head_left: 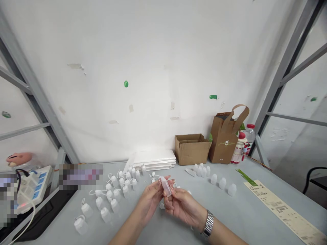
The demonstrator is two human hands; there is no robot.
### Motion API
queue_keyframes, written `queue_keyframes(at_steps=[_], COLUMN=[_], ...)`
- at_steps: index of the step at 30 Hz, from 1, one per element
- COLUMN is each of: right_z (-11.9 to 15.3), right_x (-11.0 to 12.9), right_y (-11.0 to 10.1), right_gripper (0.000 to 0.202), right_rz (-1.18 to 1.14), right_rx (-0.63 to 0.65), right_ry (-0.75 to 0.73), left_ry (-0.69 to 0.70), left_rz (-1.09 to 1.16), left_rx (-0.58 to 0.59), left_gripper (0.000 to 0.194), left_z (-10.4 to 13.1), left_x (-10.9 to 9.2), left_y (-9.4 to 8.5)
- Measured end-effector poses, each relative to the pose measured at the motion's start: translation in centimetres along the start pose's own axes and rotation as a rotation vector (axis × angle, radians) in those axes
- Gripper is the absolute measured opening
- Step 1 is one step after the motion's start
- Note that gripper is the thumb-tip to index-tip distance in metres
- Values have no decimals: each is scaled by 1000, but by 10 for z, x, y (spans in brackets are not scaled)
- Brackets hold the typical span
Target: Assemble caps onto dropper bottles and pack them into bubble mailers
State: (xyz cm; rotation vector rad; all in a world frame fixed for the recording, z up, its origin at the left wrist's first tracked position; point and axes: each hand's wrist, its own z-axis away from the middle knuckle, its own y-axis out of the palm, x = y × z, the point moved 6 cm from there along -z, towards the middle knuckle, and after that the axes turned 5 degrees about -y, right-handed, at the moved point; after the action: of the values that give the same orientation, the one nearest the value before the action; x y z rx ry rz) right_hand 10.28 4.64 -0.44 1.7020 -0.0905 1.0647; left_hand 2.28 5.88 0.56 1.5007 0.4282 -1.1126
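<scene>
A small translucent plastic dropper bottle [167,189] with a white top is held up in front of me, tilted. My right hand [182,204] is closed around its body, and a metal watch sits on that wrist. At the white top, my left hand [150,199] pinches with thumb and fingers. Left of my hands stand several similar bottles with white looped caps [105,214]. Several bottles without looped caps [222,183] stand to the right. Some small white pieces [162,205] lie behind and under my hands, partly hidden.
White flat packets [153,158] lie stacked by the wall, beside an open cardboard box [192,153] and a brown paper bag [222,146]. A printed paper strip [283,207] lies at right. A power strip [38,187] and a black mat [51,211] are at left.
</scene>
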Motion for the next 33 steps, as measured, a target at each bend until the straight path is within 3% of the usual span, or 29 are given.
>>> queue_keyframes(at_steps=[5,11,20,27,30,33], right_z=[-1,-2,2,2,1,-1], right_x=[-5,-4,-9,-7,-10,-4], right_y=[-1,-1,3,7,4,-4], right_gripper=[26,25,18,18,23,33], right_rz=[56,59,-102,-136,-32,168], right_rx=[-10,-90,-7,18,-15,-61], right_ry=[-33,-109,15,41,12,-8], left_ry=[-11,-59,-38,-13,2,37], left_rz=[35,90,108,86,32,-47], left_rx=[-55,-3,76,155,94,-48], left_gripper=[34,32,26,45,43,37], left_z=[0,0,2,5,2,0], left_x=[1,4,5,-1,-1,-2], left_y=[-4,-3,1,10,6,-2])
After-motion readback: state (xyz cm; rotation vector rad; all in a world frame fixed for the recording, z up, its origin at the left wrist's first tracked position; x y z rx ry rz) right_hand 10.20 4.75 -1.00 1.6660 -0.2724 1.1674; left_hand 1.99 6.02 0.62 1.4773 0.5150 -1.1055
